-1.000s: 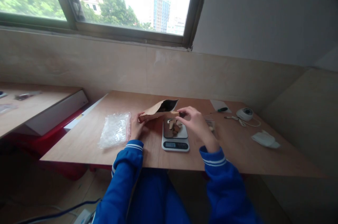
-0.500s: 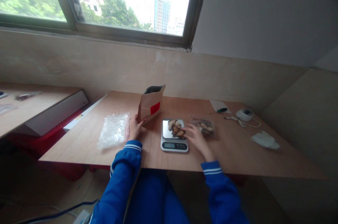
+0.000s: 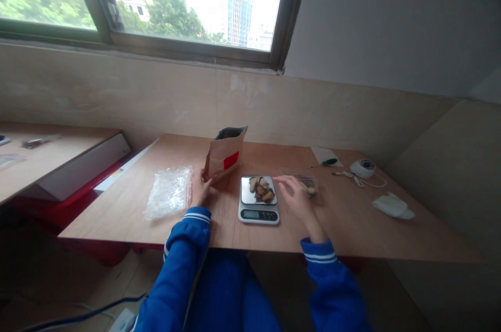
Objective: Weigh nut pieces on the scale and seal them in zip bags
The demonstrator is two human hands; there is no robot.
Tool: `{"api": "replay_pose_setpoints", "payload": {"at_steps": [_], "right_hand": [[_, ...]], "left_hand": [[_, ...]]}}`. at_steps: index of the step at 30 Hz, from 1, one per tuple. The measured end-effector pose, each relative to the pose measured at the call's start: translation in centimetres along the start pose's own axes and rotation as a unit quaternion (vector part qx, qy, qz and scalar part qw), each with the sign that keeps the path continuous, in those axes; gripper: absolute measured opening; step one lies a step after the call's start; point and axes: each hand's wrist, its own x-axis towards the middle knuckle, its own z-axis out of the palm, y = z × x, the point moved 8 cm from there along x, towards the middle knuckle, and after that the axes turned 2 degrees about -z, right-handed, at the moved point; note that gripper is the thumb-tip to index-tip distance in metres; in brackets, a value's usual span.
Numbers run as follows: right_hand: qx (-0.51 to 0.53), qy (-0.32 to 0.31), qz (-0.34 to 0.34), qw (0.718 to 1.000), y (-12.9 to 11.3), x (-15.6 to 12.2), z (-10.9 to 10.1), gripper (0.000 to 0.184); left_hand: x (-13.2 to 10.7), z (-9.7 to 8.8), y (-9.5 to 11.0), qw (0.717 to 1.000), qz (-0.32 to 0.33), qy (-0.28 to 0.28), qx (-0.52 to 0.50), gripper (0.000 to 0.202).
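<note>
My sleeves (image 3: 178, 256) are blue, with white stripes circling each cuff; my trousers (image 3: 229, 290) match. The bag (image 3: 215, 162) is brown, bearing a solid red rectangle, and dark inside. The scale (image 3: 242, 210) is white, with a silvery plate (image 3: 245, 197) and a dark control panel (image 3: 269, 215). The pieces (image 3: 261, 190) on it range from pale tan to dark brown. The table (image 3: 227, 222) is light brown, wood-grained. The plastic pouches (image 3: 168, 193) are clear with a red edge line.
</note>
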Motion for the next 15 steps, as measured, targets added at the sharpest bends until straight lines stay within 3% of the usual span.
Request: {"api": "replay_pose_setpoints", "payload": {"at_steps": [4, 9, 12, 15], "right_hand": [[0.017, 0.030, 0.036, 0.999, 2.5, -2.5, -0.1, 0.027], [0.051, 0.001, 0.081, 0.995, 5.3, -6.4, 1.5, 0.026], [0.052, 0.007, 0.077, 0.996, 4.7, -6.4, 1.6, 0.026], [0.040, 0.020, 0.045, 0.998, 2.5, -4.4, 1.2, 0.027]], "left_hand": [[-0.1, -0.1, 0.4, 1.000, 0.005, 0.003, 0.008, 0.032], [0.0, 0.0, 0.1, 1.000, 0.001, 0.000, 0.010, 0.035], [0.1, 0.2, -0.3, 1.000, -0.003, -0.008, 0.004, 0.036], [0.1, 0.3, -0.6, 1.000, 0.002, -0.013, 0.000, 0.038]]}}
